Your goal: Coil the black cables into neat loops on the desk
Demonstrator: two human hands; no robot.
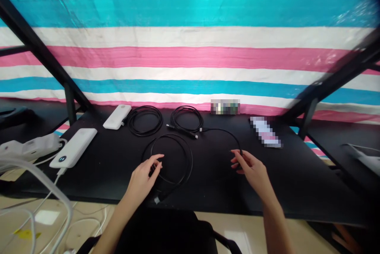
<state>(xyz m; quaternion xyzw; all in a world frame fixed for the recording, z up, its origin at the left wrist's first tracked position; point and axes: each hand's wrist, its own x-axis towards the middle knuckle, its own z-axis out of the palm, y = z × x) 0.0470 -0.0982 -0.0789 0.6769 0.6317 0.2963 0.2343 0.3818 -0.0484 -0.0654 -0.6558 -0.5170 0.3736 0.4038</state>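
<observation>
My left hand curls its fingers at the left side of a loosely looped black cable, where the strands pass in among them; part of the grip is hidden. A plug of this cable lies near the table's front edge. Farther right, my right hand pinches a thin black cable between thumb and fingers. This cable arcs back to a small light connector. Whether both strands belong to one cable I cannot tell.
Two coiled black cables, one left and one centre, lie at the back of the black table. Two white power banks are on the left. A blurred phone-shaped object and blurred box lie right. Black frame bars flank the table.
</observation>
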